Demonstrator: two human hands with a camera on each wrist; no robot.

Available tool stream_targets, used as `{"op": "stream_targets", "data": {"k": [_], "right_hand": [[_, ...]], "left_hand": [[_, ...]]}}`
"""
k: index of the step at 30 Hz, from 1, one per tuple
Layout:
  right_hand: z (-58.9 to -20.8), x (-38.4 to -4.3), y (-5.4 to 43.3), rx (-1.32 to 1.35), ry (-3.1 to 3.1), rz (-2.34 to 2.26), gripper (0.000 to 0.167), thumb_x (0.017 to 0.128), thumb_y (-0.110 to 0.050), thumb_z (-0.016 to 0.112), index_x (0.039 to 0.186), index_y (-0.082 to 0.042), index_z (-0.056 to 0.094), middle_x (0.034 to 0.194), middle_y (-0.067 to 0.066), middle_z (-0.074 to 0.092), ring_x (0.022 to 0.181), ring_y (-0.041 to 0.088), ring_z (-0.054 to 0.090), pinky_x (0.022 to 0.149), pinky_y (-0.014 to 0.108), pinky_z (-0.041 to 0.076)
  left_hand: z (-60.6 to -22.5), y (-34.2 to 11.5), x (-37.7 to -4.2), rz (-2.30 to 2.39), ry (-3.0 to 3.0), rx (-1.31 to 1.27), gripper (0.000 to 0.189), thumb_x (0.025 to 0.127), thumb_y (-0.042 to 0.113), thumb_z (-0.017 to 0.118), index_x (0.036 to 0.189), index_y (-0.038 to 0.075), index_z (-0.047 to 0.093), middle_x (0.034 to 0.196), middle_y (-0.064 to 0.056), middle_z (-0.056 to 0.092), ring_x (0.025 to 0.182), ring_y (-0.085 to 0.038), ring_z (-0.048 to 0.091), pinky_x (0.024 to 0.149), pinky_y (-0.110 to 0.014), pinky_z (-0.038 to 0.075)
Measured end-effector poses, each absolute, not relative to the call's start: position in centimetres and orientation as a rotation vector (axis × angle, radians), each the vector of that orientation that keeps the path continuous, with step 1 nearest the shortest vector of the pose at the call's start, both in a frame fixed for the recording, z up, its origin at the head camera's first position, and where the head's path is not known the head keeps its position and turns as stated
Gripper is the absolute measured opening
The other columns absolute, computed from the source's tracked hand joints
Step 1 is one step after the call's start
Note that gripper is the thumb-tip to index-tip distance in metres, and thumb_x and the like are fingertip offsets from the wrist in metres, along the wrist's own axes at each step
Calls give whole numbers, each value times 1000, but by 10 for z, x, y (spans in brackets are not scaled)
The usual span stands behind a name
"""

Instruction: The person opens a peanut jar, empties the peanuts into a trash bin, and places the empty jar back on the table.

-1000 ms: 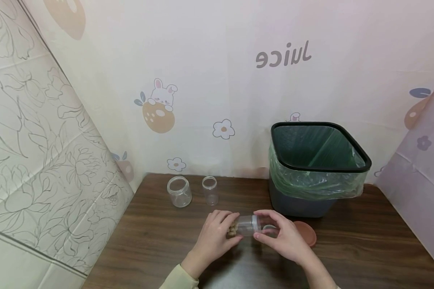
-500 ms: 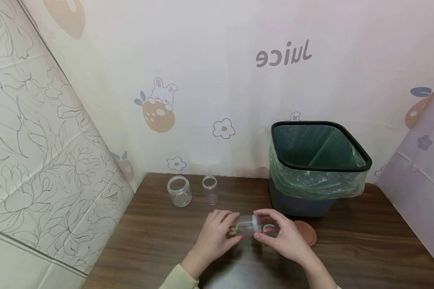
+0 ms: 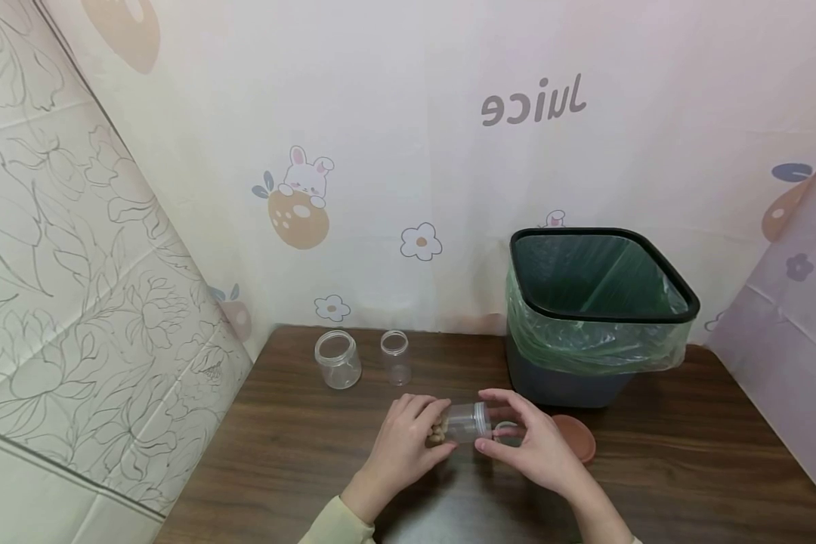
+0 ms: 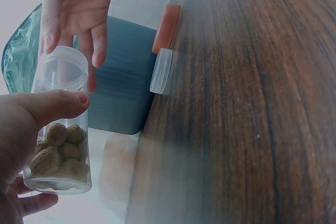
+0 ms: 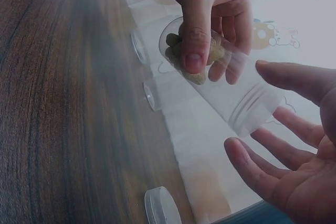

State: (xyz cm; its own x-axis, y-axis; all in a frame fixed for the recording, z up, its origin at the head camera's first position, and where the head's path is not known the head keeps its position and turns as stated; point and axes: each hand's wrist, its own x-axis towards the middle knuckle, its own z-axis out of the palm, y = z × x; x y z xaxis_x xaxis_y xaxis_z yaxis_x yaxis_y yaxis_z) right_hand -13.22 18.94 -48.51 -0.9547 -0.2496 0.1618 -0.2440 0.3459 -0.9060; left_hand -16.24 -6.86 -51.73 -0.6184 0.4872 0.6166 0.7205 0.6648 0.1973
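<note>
My left hand [image 3: 440,428] grips a clear plastic jar [image 3: 464,425] by its bottom end and holds it on its side just above the wooden table [image 3: 299,468]. Peanuts [image 4: 55,150] fill the jar's lower part. The jar's mouth is uncapped and points toward my right hand [image 3: 495,423]. In the right wrist view that hand [image 5: 262,108] has thumb and fingers spread around the threaded mouth without touching it. A clear lid [image 4: 161,71] lies on the table under the right hand. An orange lid [image 3: 575,438] lies just beyond it.
A dark square bin [image 3: 601,317] lined with a green bag stands at the back right, close behind the hands. Two empty clear jars [image 3: 338,360] [image 3: 395,357] stand near the back wall on the left. Patterned sheets wall in the table on three sides.
</note>
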Motion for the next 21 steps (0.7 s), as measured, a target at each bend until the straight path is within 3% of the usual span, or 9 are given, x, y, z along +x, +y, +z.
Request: {"op": "stream_targets", "data": {"k": [11, 21], "right_hand": [[-484, -135, 185, -268, 2609, -1674, 56, 98, -37, 85, 145, -17, 62, 140, 8, 68, 119, 24, 72, 90, 32, 62], [-480, -133, 180, -51, 2605, -1653, 55, 102, -42, 78, 145, -11, 63, 134, 9, 73, 119, 27, 73, 75, 27, 62]], "left_hand": [[-516, -69, -162, -589, -2324, -934, 68, 74, 38, 103, 131, 13, 75, 117, 1, 72, 105, -18, 65, 84, -35, 54], [-515, -69, -162, -577, -2341, -924, 67, 76, 38, 103, 132, 14, 75, 118, 1, 72, 106, -18, 65, 85, -36, 54]]}}
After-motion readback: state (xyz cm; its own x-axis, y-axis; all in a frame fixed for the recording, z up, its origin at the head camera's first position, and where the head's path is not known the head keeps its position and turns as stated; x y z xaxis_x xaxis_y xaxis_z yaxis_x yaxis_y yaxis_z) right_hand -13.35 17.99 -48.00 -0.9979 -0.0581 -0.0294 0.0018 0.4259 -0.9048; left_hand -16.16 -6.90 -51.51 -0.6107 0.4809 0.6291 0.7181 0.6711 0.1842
